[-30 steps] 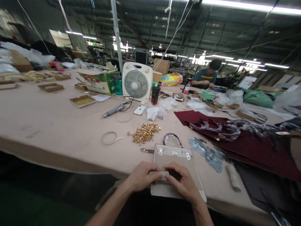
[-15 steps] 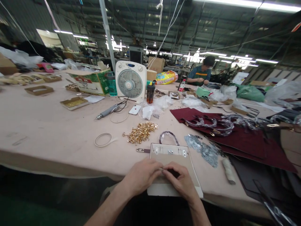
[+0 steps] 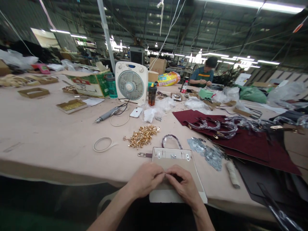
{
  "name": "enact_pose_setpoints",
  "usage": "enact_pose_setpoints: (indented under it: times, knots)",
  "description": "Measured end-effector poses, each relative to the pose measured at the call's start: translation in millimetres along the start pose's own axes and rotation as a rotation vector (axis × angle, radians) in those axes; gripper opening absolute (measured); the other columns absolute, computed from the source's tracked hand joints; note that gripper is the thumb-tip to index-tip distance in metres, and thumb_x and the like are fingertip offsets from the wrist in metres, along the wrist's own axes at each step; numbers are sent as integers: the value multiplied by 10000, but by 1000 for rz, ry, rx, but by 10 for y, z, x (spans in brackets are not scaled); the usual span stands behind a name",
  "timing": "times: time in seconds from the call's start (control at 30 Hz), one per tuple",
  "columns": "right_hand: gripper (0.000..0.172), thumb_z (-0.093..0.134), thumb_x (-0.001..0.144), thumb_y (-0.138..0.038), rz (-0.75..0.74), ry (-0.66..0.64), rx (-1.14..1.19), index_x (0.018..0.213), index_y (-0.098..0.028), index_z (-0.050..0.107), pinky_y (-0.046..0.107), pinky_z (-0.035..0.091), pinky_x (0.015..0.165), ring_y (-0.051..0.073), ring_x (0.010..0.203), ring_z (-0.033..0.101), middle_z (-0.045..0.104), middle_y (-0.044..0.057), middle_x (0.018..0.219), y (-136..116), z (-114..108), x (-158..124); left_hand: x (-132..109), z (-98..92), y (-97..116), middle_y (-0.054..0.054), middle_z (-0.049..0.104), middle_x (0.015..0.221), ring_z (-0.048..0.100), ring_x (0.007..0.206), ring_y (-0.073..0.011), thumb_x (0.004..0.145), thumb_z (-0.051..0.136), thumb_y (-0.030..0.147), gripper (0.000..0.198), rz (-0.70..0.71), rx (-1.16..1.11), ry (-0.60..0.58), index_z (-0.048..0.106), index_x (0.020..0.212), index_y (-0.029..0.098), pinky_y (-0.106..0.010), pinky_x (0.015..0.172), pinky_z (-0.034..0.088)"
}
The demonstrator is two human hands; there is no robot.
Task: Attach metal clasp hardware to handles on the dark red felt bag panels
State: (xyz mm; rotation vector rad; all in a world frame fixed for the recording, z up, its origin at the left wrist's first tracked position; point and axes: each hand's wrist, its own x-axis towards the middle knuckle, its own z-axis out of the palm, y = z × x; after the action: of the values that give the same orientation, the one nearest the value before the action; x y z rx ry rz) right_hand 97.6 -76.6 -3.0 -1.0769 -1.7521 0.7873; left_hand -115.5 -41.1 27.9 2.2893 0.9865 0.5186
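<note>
A beige bag panel (image 3: 176, 162) with small metal fittings along its far edge lies at the table's near edge. My left hand (image 3: 144, 179) and my right hand (image 3: 184, 186) rest on its near part, fingertips meeting and pinching a small piece that I cannot make out. A clear-wrapped handle (image 3: 171, 140) curves just beyond the panel. To the left of it lies a heap of gold metal fittings (image 3: 141, 135). A pile of silver plastic-wrapped parts (image 3: 207, 152) sits to the right.
A white box fan (image 3: 131, 82), a phone (image 3: 136, 112), a grey electric screwdriver (image 3: 107, 114) and a tape ring (image 3: 103, 144) lie on the pink table (image 3: 48, 128). Maroon panels (image 3: 240, 141) with wrapped handles spread at right. Another person (image 3: 204, 77) works at the far side.
The view has shifted slightly right and up. My fingertips have drawn closer together over the panel's near part; the small flap seen earlier is now covered.
</note>
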Motion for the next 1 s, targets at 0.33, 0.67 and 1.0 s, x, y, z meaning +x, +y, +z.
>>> enact_pose_setpoints:
  times: [0.33,0.67,1.0]
  knots:
    - [119,682,981,-298,42,-45,25,958,-237,782,307,534,778,203,829,699,749,40,891,28,-8,-10,34,-14,-21,-35,705,808,602,844,-198,935,581,205,234,87,6,63,734,758,202,-312,830,420]
    - [175,622,1001,-317,55,-91,-85,883,-219,706,286,488,739,193,796,657,692,27,833,-38,-11,15,87,13,-43,-2,589,595,483,661,-166,851,579,212,296,-2,-113,32,603,557,192,-303,711,368]
    - [161,546,1025,-252,-34,-55,-114,894,-235,638,307,494,753,207,830,629,654,47,861,58,52,-34,184,161,-155,44,285,563,275,571,-116,748,523,262,246,-312,-557,-15,433,529,196,-273,532,208]
